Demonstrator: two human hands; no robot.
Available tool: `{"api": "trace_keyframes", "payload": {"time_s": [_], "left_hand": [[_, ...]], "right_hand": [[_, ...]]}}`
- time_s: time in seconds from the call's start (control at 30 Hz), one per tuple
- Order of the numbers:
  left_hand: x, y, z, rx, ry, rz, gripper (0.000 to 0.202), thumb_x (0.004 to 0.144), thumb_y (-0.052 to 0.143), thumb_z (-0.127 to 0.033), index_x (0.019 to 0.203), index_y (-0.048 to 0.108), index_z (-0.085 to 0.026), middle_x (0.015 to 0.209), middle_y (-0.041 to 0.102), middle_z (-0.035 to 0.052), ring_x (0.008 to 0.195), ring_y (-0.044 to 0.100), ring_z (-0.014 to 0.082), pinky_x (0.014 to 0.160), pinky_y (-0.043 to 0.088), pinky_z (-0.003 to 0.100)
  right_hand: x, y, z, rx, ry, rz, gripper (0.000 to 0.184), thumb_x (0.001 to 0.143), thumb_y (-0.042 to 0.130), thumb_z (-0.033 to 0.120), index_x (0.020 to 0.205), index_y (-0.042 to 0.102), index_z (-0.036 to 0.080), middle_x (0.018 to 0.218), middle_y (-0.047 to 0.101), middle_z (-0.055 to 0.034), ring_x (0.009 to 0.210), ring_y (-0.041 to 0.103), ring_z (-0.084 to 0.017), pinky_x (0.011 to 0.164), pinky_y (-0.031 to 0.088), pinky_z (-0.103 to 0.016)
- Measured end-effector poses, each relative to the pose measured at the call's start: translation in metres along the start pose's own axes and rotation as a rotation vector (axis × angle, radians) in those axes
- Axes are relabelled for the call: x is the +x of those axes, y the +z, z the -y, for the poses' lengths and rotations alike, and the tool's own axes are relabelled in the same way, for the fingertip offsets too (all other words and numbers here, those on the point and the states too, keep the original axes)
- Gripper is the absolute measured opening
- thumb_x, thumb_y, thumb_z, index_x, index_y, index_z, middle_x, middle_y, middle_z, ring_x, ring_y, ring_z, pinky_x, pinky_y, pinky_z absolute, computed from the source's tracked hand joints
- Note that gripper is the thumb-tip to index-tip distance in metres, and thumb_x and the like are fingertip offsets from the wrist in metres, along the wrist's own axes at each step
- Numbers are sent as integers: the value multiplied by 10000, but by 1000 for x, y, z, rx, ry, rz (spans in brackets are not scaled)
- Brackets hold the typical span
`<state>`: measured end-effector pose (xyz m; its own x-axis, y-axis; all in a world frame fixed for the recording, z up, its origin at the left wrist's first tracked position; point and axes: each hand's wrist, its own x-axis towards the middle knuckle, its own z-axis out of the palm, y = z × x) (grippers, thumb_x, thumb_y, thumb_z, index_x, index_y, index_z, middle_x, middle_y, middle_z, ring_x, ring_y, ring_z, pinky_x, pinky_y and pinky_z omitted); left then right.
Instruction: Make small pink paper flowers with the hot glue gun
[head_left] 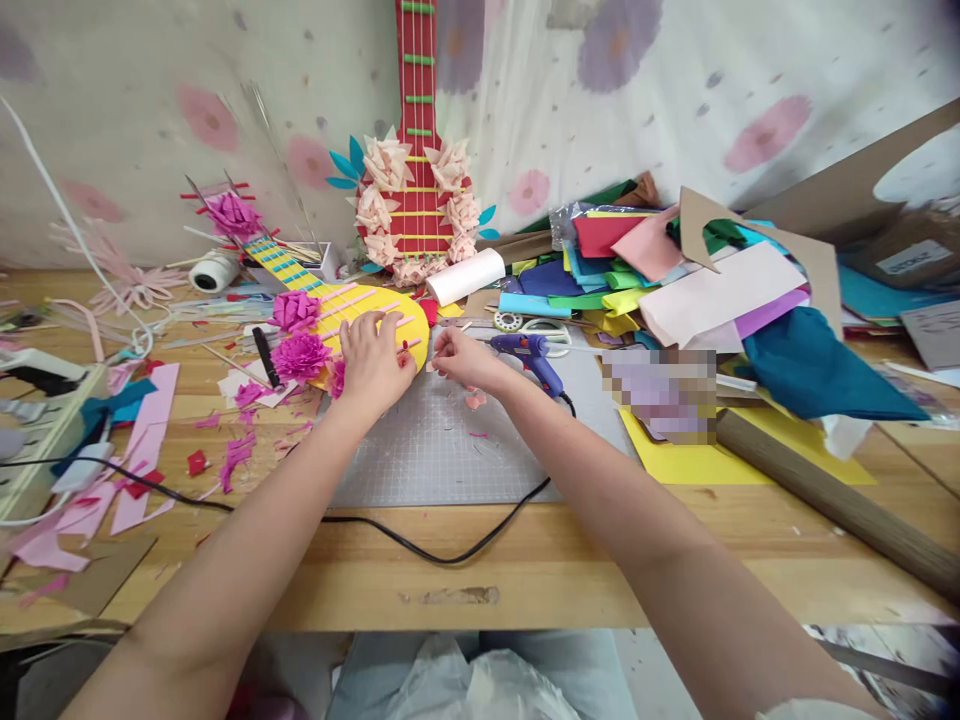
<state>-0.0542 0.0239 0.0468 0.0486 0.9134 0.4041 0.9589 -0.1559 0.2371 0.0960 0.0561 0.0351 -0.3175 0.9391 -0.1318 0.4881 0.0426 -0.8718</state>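
A yellow toy guitar [415,312] made of card, with pink strips across its body and magenta paper flowers [300,356] along its near side, lies on the grey cutting mat [450,465]. My left hand [376,362] rests on the guitar's body with its fingers spread. Just right of the body's edge, my right hand [469,360] has its fingertips pinched together. Whatever is between them is too small to make out. A blue glue gun [529,362] lies right beside my right hand. Small pink scraps [475,398] are on the mat below it.
A red toy guitar [420,215] with pale flowers leans against the back curtain. Coloured paper and felt [720,285] pile up at the right, near a brown tube [832,500]. A black cord [442,558] crosses the front. Paper scraps and a power strip [56,435] lie left.
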Motion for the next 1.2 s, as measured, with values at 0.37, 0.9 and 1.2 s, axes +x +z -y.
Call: {"api": "trace_keyframes", "payload": {"time_s": [0.37,0.9,1.2], "left_hand": [[1,-6,6,45,-27,55,550,748,570,-315,1273,452,-201,1252,504,147,1214,420,320,1073,261,517],[3,-7,7,59,-37,92,568,749,580,-349,1275,451,-181,1268,506,152,1225,418,332,1082,244,522],[4,-7,6,57,-35,99,573,759,565,-374,1286,440,-186,1281,499,154,1229,412,332,1070,251,514]], "right_hand": [[16,10,8,-243,-50,-14,216,712,555,114,876,436,190,813,588,-7,745,565,-160,626,397,-256],[25,13,11,14,28,35,254,681,577,118,835,397,209,638,551,38,600,555,-136,533,429,-240],[11,3,6,95,-15,47,213,716,535,93,810,386,212,667,581,43,615,576,-119,575,447,-235]]}}
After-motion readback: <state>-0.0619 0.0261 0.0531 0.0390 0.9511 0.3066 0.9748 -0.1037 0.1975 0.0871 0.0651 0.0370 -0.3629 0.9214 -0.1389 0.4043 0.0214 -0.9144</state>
